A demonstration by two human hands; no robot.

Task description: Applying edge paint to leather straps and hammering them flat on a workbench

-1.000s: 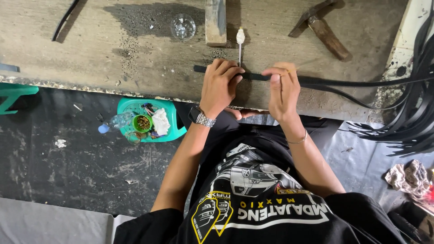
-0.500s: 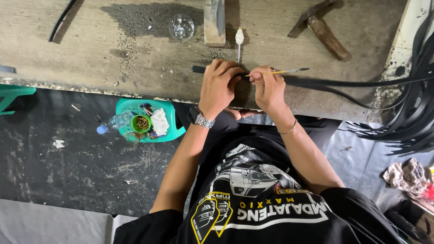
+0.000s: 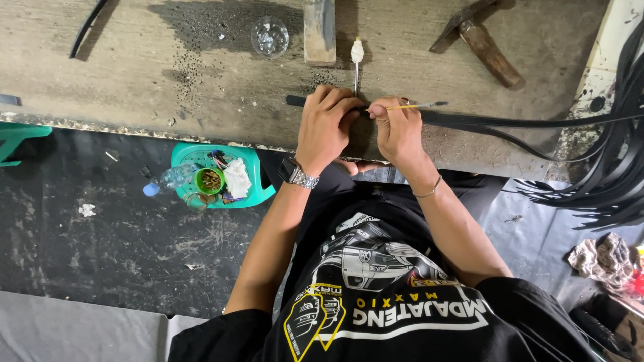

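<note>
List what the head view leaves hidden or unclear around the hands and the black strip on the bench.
- Black strip: the part under the left hand and right hand is covered by them.
- Thin yellow-handled tool: its tip is too small to identify.
- Wooden block: cut off by the top edge.
- Bundle of black strips: runs past the right edge.
- Green stool: its small contents are too fine to tell.
</note>
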